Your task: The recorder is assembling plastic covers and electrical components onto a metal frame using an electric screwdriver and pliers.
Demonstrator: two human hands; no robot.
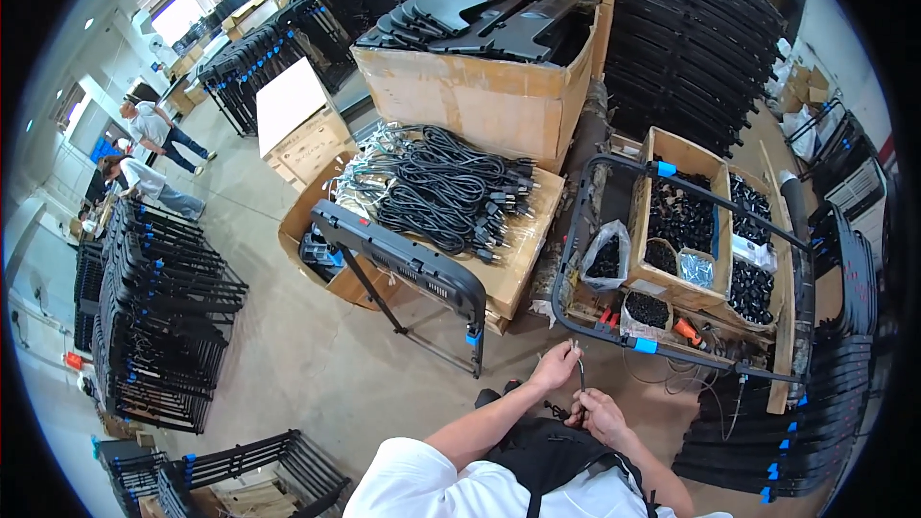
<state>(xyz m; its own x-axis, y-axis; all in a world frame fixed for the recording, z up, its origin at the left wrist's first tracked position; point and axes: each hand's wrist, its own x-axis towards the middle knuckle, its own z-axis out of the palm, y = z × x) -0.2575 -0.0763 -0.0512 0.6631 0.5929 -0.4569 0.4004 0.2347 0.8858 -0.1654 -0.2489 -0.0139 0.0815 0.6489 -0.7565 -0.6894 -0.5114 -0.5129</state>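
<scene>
A short length of black cable [581,379] stretches between my two hands, low in the view and right of centre. My left hand [554,367] pinches its pale upper end. Just below and to the right, my right hand [601,412] is closed around the lower part of the cable. More dark cord hangs by the right hand, in front of the black apron or bag [542,451] at my waist. Ahead on a cardboard-topped stack lies a big heap of black power cords [441,182] with plugs.
A black frame with a panel [408,254] stands ahead left. Another black tubular frame [573,221] with blue clips surrounds wooden bins [633,259] of small black parts and an orange-handled tool [687,331]. A large carton [460,96] holds black covers. Stacked frames [158,317] line the left; people stand beyond.
</scene>
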